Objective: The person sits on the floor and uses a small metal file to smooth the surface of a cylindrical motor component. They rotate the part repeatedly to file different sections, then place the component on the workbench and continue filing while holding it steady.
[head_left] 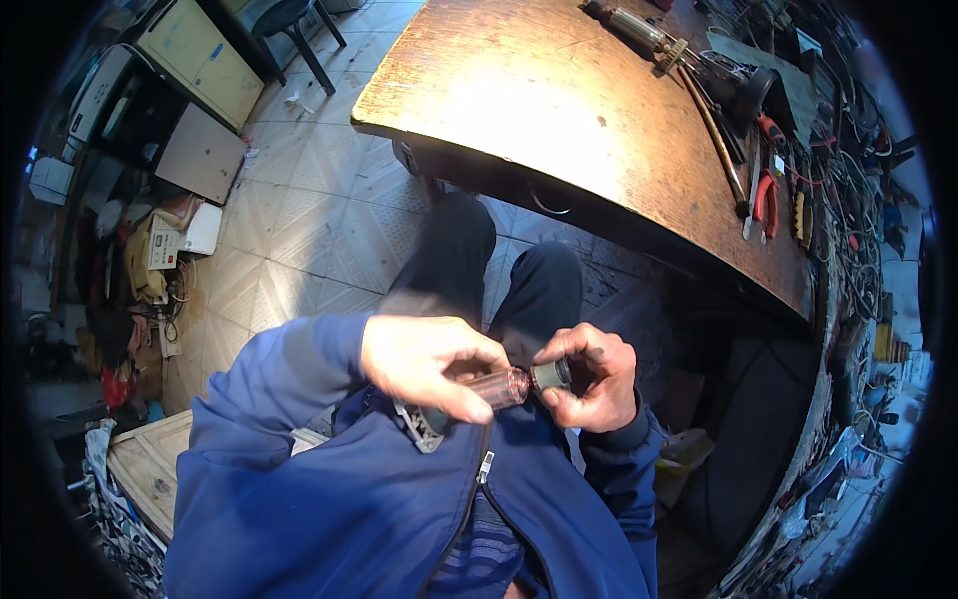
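Observation:
My left hand [431, 364] is closed around a small motor armature [502, 387] with reddish copper windings, held over my lap. At the armature's left end a grey toothed fan part [424, 426] sticks out below the hand. My right hand [591, 374] pinches the dark cylindrical end piece [551, 375] at the armature's right end. Both hands sit just above my open blue jacket [399, 499].
A worn wooden workbench [559, 110] curves across the top right, carrying a second armature with a shaft [649, 35], red-handled pliers [766, 195], a long rod [717, 135] and tangled wires. Tiled floor [299, 230] lies to the left with cabinets, boxes and clutter.

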Demonstrator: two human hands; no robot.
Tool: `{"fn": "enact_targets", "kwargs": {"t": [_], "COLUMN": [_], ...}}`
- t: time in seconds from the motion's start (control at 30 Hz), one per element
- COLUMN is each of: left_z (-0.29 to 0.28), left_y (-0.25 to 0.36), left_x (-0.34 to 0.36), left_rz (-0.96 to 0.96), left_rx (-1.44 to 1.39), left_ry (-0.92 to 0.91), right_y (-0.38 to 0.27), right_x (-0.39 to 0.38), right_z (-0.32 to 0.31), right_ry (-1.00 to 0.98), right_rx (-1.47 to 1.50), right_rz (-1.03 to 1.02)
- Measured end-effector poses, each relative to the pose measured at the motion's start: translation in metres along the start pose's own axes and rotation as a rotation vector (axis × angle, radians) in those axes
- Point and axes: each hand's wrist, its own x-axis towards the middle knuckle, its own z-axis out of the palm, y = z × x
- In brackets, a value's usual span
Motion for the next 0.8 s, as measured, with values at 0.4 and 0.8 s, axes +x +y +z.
{"fn": "enact_targets", "kwargs": {"t": [0.4, 0.8], "left_z": [0.004, 0.016], "left_y": [0.003, 0.022], "left_x": [0.000, -0.005], "left_rz": [0.099, 0.130], "left_rx": [0.171, 0.421], "left_ry": [0.086, 0.236], "right_y": [-0.005, -0.004], "right_x": [0.001, 0.002], "right_z": [0.000, -0.003], "right_ry": [0.041, 0.057], "right_rx": [-0.034, -0.022], "right_rz": [0.012, -0.027]}}
